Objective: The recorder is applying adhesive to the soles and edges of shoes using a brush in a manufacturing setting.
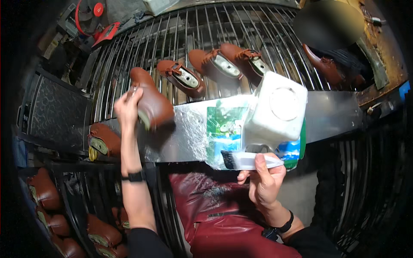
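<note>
My left hand [127, 109] is closed on a brown lace-up shoe upper [154, 99], gripping it near the laces. The shoe is tilted over the metal ledge [185, 150], its pale green underside partly showing. In my right hand [266, 182] is a flat brush [251, 161] with a white handle, pinched between thumb and fingers. Its black bristles point left. Just beyond the brush stands a white plastic container [282, 105] on a green and blue printed sheet [221, 122]. Another brown shoe upper [105, 139] lies on the ledge left of my forearm.
Several brown shoe uppers [183, 79] rest on metal rollers [172, 43] beyond the ledge. More shoe uppers [103, 230] sit on racks at lower left. A dark red apron [228, 234] covers my lap. Further right, a brown shoe upper [325, 66] lies beside dark material.
</note>
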A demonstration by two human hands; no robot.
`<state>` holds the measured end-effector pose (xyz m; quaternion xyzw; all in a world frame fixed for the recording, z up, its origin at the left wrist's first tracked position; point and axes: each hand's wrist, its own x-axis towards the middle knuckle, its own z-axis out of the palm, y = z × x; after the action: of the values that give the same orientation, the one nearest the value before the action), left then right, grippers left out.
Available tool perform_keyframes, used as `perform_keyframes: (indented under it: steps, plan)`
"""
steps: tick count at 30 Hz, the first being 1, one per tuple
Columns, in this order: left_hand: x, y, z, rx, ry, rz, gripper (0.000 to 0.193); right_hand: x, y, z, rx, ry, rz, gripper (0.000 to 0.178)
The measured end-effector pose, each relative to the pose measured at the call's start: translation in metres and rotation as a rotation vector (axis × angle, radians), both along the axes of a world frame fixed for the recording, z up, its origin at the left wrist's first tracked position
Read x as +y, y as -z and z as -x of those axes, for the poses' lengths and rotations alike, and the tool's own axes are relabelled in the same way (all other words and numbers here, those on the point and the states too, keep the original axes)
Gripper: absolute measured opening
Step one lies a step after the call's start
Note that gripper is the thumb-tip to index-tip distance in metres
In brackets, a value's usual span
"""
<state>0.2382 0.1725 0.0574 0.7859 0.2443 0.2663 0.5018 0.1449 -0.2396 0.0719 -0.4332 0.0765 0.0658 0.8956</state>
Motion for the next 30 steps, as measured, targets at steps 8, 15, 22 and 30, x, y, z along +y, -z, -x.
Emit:
perform_keyframes:
  steps: [8,15,22,30]
  plan:
    - [0.019,-0.001,-0.135,0.834,-0.127,-0.621,0.062,-0.003,0.004,-0.011,0.067,-0.016,0.111,0.019]
    - [-0.061,0.043,0.038,0.357,-0.31,-0.568,0.068,-0.001,0.013,-0.015,0.008,0.032,0.263,0.03]
    - [-0.094,0.108,0.385,0.897,-0.705,-0.936,0.052,-0.013,0.026,0.012,-0.029,-0.054,0.36,0.033]
    - [0.081,0.139,0.534,1.321,-0.58,-0.068,0.071,-0.01,0.024,0.029,-0.039,-0.037,0.37,0.026]
